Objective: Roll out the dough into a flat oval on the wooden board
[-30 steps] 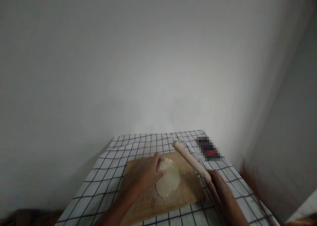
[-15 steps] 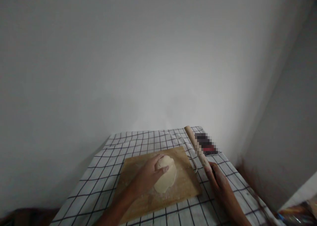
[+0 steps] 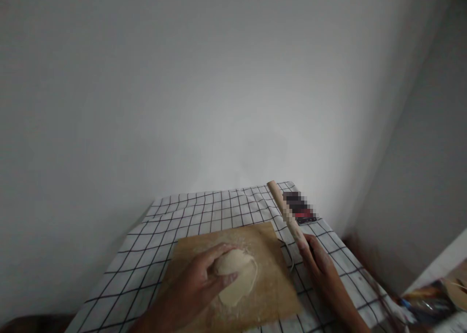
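A flattened, pale piece of dough (image 3: 241, 282) lies on the floured wooden board (image 3: 272, 294). My left hand (image 3: 206, 274) is curled over the dough's left and far edge, thumb on top and fingers at the far side, gripping it. Part of the dough under that hand is hidden. To the right of the board, my right hand (image 3: 317, 257) is wrapped round the near end of a wooden rolling pin (image 3: 279, 196). The pin slants up and away to the left, over the cloth.
A phone-like device (image 3: 308, 220) with a blurred screen lies beyond the rolling pin. A thin pale cord (image 3: 291, 257) curves beside the board. Checked cloth (image 3: 204, 211) covers the table, which stands against a wall. Unclear items (image 3: 430, 304) sit low at the right.
My left hand, the dough and the board have shifted towards me. More floured board shows beyond the dough. My right hand keeps its hold on the rolling pin, nearly still.
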Demonstrator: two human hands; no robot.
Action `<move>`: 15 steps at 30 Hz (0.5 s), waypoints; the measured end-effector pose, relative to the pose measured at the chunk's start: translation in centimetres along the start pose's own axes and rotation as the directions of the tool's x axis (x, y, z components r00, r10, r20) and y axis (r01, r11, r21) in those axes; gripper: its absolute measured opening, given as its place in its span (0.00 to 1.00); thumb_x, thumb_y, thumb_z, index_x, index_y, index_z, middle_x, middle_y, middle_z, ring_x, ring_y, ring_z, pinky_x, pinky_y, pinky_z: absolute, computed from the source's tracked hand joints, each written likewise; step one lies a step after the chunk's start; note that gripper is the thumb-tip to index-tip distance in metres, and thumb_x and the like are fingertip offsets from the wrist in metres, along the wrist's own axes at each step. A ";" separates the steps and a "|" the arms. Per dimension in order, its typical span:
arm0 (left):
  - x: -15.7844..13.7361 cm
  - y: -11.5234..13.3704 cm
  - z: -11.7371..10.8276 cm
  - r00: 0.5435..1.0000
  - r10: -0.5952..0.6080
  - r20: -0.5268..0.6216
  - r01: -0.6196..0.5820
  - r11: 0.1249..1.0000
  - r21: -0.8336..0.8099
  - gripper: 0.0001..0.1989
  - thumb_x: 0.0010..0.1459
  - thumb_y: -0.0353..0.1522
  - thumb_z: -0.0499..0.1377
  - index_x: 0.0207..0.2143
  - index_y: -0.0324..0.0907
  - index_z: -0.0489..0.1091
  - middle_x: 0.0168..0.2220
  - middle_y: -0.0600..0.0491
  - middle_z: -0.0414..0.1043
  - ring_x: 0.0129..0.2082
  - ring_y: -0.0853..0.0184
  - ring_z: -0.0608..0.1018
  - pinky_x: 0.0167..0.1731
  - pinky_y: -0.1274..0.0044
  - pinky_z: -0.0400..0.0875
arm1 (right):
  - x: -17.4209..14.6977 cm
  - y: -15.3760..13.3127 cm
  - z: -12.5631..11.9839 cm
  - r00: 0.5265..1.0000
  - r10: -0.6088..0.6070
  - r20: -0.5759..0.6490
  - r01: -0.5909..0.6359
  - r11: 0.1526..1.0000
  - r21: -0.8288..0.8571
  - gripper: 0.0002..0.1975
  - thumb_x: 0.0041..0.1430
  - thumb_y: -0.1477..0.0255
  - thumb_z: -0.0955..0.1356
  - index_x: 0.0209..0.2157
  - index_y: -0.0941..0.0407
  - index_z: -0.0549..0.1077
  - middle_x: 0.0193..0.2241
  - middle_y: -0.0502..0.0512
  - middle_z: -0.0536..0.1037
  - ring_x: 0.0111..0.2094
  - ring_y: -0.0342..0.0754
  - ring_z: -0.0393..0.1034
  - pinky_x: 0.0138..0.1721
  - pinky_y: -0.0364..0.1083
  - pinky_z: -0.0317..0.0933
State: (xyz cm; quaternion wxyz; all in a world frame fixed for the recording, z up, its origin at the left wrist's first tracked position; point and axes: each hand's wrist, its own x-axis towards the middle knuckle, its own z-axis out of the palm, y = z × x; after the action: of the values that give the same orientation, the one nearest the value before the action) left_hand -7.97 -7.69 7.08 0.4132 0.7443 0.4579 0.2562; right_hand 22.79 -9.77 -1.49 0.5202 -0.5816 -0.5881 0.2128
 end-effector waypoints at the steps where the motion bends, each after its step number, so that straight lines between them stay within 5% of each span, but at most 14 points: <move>1: 0.2 0.7 -0.4 1.000 -0.005 0.029 0.005 1.000 -0.015 0.27 0.59 0.46 0.62 0.57 0.45 0.72 0.58 0.48 0.74 0.59 0.53 0.73 0.60 0.65 0.68 | 0.0 -0.2 -0.1 1.000 -0.001 0.000 0.001 1.000 0.006 0.16 0.71 0.55 0.60 0.47 0.51 0.70 0.41 0.53 0.78 0.43 0.52 0.73 0.45 0.47 0.68; 5: 1.8 1.7 -1.3 0.990 0.007 0.142 0.003 0.998 -0.070 0.27 0.59 0.49 0.61 0.55 0.44 0.72 0.53 0.50 0.77 0.53 0.56 0.77 0.54 0.68 0.71 | -0.9 -1.1 0.0 0.998 0.051 0.043 -0.054 0.996 0.074 0.17 0.71 0.55 0.60 0.47 0.52 0.71 0.34 0.51 0.75 0.37 0.51 0.72 0.39 0.46 0.68; 15: 3.4 0.5 -0.6 0.987 -0.126 0.096 0.142 0.974 -0.179 0.24 0.64 0.53 0.53 0.49 0.47 0.74 0.44 0.52 0.80 0.46 0.58 0.80 0.45 0.71 0.74 | -2.4 -2.1 2.6 0.957 0.251 0.147 -0.280 0.932 0.230 0.19 0.69 0.51 0.60 0.43 0.51 0.68 0.25 0.46 0.68 0.25 0.46 0.66 0.24 0.43 0.63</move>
State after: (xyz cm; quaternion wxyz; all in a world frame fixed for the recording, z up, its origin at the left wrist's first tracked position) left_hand -6.71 -4.57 7.86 0.5160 0.6801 0.4634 0.2378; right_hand 19.09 -11.52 -1.50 0.5203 -0.5728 -0.5020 0.3861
